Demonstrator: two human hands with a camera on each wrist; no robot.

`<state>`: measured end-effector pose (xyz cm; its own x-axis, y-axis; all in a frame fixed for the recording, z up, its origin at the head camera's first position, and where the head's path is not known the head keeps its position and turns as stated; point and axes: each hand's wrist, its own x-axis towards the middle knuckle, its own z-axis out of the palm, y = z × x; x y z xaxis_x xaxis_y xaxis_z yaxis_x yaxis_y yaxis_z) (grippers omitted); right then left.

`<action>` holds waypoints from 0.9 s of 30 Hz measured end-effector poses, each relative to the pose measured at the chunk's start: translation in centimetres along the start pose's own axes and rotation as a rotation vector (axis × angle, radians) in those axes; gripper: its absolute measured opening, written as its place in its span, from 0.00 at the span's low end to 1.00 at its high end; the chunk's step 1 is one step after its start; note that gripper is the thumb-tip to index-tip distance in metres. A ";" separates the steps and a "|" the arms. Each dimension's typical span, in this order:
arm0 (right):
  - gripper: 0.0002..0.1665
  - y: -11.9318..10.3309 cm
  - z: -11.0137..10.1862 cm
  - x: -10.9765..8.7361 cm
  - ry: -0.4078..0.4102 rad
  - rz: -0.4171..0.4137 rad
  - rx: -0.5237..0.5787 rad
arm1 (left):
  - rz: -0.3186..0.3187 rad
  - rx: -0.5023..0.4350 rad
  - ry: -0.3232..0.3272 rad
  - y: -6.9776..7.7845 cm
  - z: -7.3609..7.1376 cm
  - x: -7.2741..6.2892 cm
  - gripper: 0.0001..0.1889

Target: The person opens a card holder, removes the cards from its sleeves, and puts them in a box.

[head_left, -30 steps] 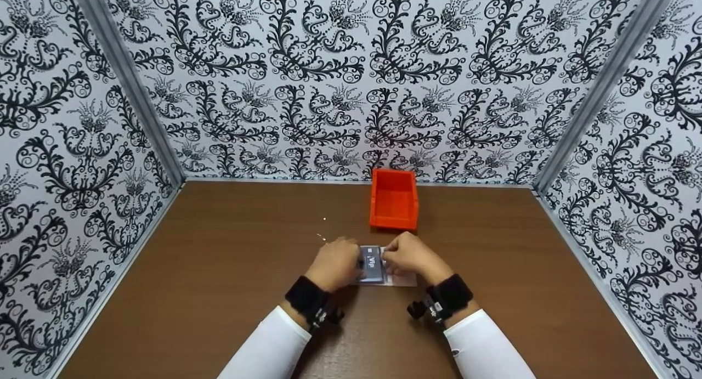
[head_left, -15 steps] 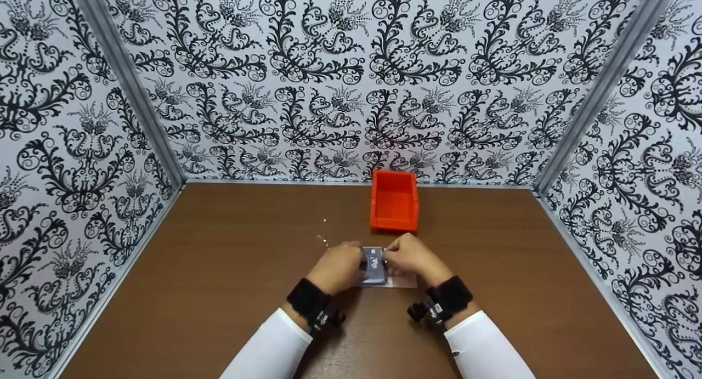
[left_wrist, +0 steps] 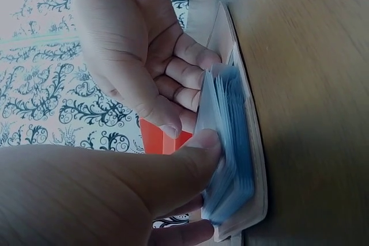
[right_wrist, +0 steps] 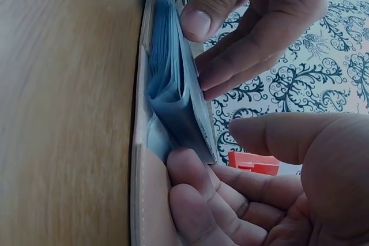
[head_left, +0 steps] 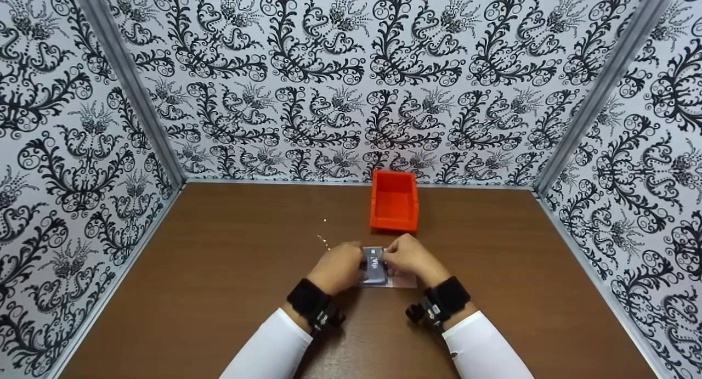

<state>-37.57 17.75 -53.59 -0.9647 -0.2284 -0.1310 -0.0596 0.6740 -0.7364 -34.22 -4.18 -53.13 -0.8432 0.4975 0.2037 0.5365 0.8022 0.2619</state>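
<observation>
- The card holder (head_left: 375, 265) lies unfolded on the brown table (head_left: 219, 247), between the two hands and in front of the orange bin (head_left: 394, 224). Its pale cover (head_left: 405, 282) is flat below, and the stack of plastic pockets (left_wrist: 235, 136) rises above it. On the top one, the word "Vip" can be read.
- The left hand (head_left: 338, 266) comes from the left side, with its back turned up and its wrist bent a little inward. It holds the stack at the left part: the thumb (left_wrist: 203, 142) presses on the top face, while the other fingers bend around the outer edge.
- The right hand (head_left: 414, 254) comes from the opposite side, knuckles high, and the fingers point down and inward.
- In the right wrist view, its fingers (right_wrist: 190, 197) are half bent and touch the holder at the edge of the pockets and at the cover. The right thumb (right_wrist: 259, 133) stands apart from them. Whether this hand grips something, I cannot tell.
- Both forearms, in white sleeves (head_left: 269, 346), converge toward the holder. Each wrist carries a black strap (head_left: 308, 299).
- Small bright specks (head_left: 323, 239) are on the table, just beyond the left hand.
</observation>
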 end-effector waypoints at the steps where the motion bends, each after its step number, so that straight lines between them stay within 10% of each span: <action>1: 0.09 0.0 0.0 0.0 -0.001 0.006 0.002 | 0.000 -0.002 -0.001 0.0 0.0 0.0 0.09; 27: 0.09 0.0 -1.3 -0.5 -0.063 0.083 0.243 | -0.048 -0.011 -0.007 0.4 0.3 0.1 0.10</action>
<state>-37.46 18.78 -52.61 -0.9453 -0.2279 -0.2333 0.0900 0.5053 -0.8582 -34.15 -3.73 -53.25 -0.8683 0.4604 0.1844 0.4955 0.8217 0.2816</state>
